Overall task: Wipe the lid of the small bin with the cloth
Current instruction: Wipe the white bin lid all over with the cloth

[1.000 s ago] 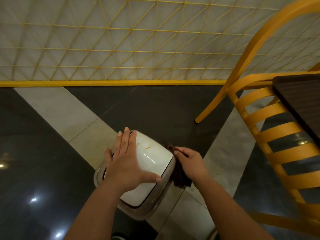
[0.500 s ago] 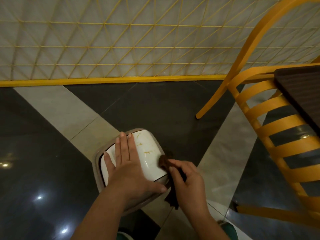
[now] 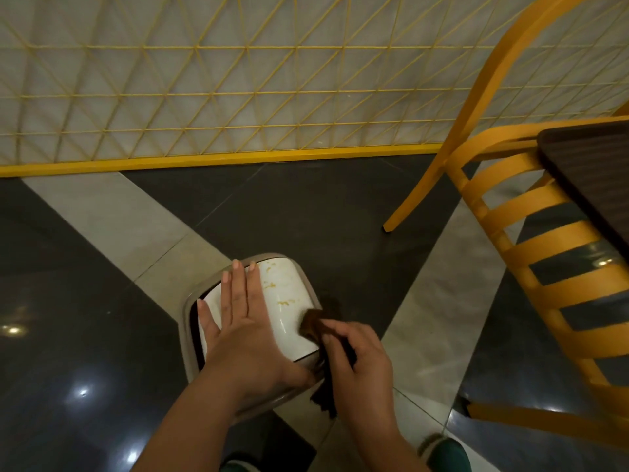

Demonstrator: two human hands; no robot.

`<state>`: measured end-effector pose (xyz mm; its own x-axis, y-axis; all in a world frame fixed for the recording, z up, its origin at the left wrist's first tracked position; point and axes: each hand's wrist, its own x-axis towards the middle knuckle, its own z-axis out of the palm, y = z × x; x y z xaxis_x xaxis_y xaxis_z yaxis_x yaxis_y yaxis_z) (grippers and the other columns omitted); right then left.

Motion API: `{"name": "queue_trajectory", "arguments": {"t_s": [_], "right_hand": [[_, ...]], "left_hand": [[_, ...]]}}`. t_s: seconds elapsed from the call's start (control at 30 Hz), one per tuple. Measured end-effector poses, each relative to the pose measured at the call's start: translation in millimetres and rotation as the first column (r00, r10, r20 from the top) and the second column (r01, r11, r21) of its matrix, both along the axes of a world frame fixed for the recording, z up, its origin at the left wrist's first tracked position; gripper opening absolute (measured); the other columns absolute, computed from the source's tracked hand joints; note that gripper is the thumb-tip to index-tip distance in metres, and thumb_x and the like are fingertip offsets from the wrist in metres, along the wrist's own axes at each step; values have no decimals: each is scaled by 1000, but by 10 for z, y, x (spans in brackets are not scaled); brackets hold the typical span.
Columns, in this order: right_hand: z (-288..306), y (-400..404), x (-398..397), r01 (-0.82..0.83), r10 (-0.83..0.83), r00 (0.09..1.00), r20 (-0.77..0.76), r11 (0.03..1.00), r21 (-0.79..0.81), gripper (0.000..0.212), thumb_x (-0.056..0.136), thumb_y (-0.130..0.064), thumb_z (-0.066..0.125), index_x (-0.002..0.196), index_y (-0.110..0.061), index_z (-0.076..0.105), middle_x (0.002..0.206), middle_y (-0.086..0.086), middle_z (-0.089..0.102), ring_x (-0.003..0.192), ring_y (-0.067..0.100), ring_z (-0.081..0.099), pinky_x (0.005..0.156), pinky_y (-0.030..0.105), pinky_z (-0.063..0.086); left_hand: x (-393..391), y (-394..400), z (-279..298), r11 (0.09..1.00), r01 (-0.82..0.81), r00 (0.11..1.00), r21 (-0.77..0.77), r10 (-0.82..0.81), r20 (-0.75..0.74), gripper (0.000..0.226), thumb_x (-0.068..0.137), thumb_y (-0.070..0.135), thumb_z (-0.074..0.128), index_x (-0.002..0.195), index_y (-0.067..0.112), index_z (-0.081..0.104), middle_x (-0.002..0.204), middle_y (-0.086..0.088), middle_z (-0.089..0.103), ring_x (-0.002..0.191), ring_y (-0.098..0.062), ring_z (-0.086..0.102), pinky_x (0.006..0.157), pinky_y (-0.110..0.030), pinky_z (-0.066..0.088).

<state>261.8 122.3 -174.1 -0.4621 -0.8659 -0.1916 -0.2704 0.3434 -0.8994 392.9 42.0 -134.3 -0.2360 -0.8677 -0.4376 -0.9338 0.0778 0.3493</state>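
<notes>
A small bin (image 3: 189, 338) with a beige rim stands on the floor below me. Its white lid (image 3: 284, 301) carries yellow smears near the far edge and the middle. My left hand (image 3: 245, 332) lies flat on the lid, fingers straight and pointing away from me. My right hand (image 3: 357, 362) pinches a dark brown cloth (image 3: 315, 327) at the lid's right edge. The cloth's upper end touches the lid, and its lower end hangs beside the bin.
A yellow slatted chair (image 3: 531, 260) stands to the right, under a dark table (image 3: 589, 178). A yellow lattice fence (image 3: 238, 97) with a yellow base rail runs across the back. The floor has dark glossy tiles and pale strips (image 3: 112, 216). My green shoes (image 3: 446, 453) show at the bottom.
My right hand has brought the cloth from beside the bin up onto the lid's right edge. My left hand stays flat on the lid.
</notes>
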Motion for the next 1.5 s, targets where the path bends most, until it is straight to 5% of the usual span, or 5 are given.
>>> {"name": "queue_trajectory", "arguments": {"t_s": [0.3,0.57,0.77,1.27,1.5], "right_hand": [[-129,-171,-89,8,-12,1000,17,980,197,20,95,-21,56,103,-36,66,99,-19,57,95,0,57,94,31,50],[85,-219,35,-175,151,950,-273,982,-65,23,92,-23,58,108,-34,69,105,-20,56,101,-1,51,89,11,39],[-92,-340,-101,-68,80,995,-62,982,174,22,95,-20,54,106,-35,65,104,-13,58,96,1,57,73,6,44],[33,-215,-74,-39,41,988,-150,999,17,20,90,-22,63,94,-41,66,98,-20,59,93,-5,57,88,30,52],[153,-227,77,-254,198,893,-403,963,-91,18,85,-30,63,100,-36,70,101,-23,53,99,-2,49,87,10,38]], "left_hand": [[16,-11,-32,1000,18,1000,-10,-18,-8,159,35,77,70,130,24,-47,144,5,-46,135,-19,-39,110,-52,-19],[21,-19,-62,1000,-19,997,-17,18,-75,154,35,82,61,134,25,-43,143,9,-47,132,-14,-42,111,-49,-19],[43,-4,-68,999,-5,995,-44,1,-103,157,37,74,73,129,30,-47,143,11,-45,132,-13,-40,114,-46,-14],[73,11,-90,993,-42,985,-115,22,-169,156,35,76,74,136,32,-37,150,14,-32,141,-15,-25,119,-45,-2],[92,14,-116,993,-59,966,-102,31,-255,147,40,79,65,141,31,-30,150,16,-34,139,-9,-29,118,-48,-3]]}}
